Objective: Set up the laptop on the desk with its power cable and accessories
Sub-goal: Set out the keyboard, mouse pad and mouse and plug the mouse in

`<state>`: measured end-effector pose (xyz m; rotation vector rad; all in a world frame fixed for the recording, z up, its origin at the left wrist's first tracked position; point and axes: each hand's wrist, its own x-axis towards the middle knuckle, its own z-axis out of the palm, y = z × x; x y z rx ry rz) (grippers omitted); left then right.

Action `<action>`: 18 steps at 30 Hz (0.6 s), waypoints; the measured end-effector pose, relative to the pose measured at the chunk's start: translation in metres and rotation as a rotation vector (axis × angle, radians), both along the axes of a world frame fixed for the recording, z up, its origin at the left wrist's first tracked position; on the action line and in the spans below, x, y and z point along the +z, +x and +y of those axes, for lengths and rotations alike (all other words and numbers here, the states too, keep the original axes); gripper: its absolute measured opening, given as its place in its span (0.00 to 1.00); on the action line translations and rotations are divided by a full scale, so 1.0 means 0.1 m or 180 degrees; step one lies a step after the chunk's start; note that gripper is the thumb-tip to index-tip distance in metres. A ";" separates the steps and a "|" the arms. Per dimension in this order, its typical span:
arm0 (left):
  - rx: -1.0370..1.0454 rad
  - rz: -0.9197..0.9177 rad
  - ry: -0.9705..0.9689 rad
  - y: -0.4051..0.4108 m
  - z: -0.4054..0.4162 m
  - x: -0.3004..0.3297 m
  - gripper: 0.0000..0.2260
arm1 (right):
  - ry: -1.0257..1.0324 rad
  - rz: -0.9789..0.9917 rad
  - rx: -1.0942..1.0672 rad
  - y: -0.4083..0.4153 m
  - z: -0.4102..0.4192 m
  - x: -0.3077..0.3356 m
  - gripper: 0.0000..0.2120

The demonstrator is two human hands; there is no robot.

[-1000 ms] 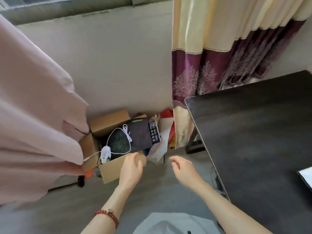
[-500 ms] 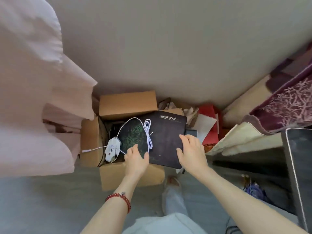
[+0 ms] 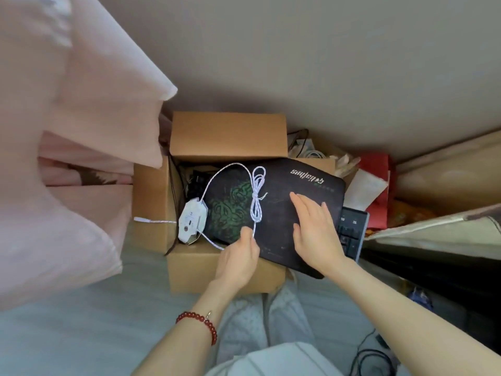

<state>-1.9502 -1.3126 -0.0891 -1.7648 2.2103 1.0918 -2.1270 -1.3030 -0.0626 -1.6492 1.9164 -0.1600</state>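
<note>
From the head camera, an open cardboard box [image 3: 189, 272] on the floor holds a black mouse pad [image 3: 287, 202] lying across its top, a white mouse [image 3: 192, 221] at its left edge and a black keyboard [image 3: 351, 234] underneath. The left hand [image 3: 238, 260] pinches the mouse's bundled white cable [image 3: 256, 202]; the right hand [image 3: 315, 230] rests on the pad, fingers straight.

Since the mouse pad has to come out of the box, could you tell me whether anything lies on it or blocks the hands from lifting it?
Yes. The bundled white cable of the mouse lies across the mouse pad. The left hand pinches that cable, and the right hand lies flat on the pad. Nothing else visible blocks it.
</note>
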 end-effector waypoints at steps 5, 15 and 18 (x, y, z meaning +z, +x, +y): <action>-0.0332 0.0952 -0.1000 -0.03 -0.11 0.63 0.12 | 0.0138 -0.0631 0.0671 -0.05 -0.22 0.26 0.36; 0.0391 -0.0473 -0.0130 0.39 -0.49 -0.03 0.28 | -0.0137 0.0366 0.0978 -0.01 -0.39 0.20 0.08; 0.0737 -0.1104 0.0132 0.43 -0.59 -0.39 0.34 | -0.0131 0.0519 0.0781 0.15 -0.36 0.11 0.11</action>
